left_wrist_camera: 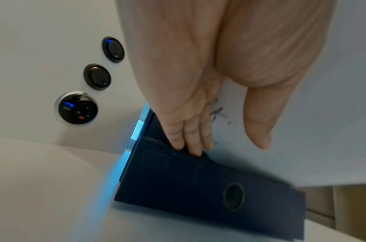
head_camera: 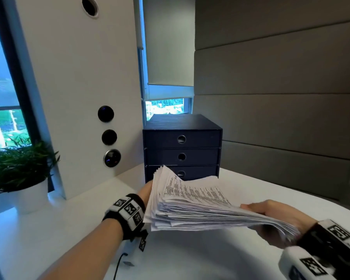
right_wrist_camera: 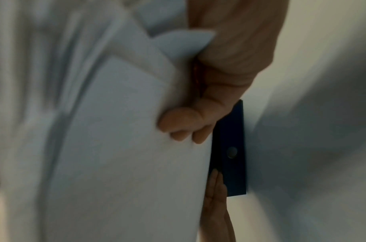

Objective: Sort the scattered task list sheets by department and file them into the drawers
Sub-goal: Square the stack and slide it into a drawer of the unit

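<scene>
A thick, fanned stack of printed task sheets (head_camera: 190,203) hangs above the white table (head_camera: 210,259), held between both hands. My right hand (head_camera: 271,211) grips its right end, thumb on top and fingers (right_wrist_camera: 184,129) curled under the sheets (right_wrist_camera: 126,147). The left hand (left_wrist_camera: 227,147) lies flat against the stack's left edge with straight fingers (left_wrist_camera: 188,139); in the head view the paper hides most of it. Just behind stands the dark blue drawer box (head_camera: 182,146) with three drawers, all closed, each with a round finger hole (left_wrist_camera: 233,196). The stack covers part of the bottom drawer.
A white pillar with round switches and sockets (head_camera: 109,136) stands left of the box. A potted plant (head_camera: 18,168) sits at the far left by the window. Grey padded wall panels (head_camera: 271,118) close the right side. A thin black cable (head_camera: 119,263) lies near the table's front.
</scene>
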A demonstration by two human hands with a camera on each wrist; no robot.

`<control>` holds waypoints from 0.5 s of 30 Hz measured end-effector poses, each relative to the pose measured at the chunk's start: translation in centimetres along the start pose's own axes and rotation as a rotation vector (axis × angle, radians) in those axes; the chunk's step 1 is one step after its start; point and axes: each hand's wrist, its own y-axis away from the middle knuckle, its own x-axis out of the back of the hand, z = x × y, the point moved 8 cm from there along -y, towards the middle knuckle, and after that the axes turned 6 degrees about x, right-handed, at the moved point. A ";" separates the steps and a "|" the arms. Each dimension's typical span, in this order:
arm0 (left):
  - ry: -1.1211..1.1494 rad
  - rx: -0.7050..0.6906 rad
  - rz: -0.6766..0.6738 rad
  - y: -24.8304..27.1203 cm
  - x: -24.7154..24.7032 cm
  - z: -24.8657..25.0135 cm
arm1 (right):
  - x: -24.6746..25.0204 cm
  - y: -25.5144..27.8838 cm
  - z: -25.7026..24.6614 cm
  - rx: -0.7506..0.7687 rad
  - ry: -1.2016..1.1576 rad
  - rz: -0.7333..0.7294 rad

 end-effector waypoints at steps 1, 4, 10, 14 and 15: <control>0.086 -0.030 -0.012 -0.3 0.2 -0.1 | -1.0 0.6 -0.2 -0.044 -0.007 -0.035; 0.155 -0.076 0.021 1.0 2.1 0.7 | -1.7 0.3 -0.5 -0.085 0.006 -0.002; -0.312 0.064 -0.119 2.4 3.1 -1.6 | -4.6 2.4 -2.6 -0.263 -0.110 -0.235; -0.497 -0.125 -0.074 2.8 2.7 0.7 | -5.3 1.4 -3.8 -0.222 -0.254 -0.308; -0.482 -0.140 -0.057 2.6 2.5 1.1 | -5.5 1.1 -4.0 -0.205 -0.305 -0.296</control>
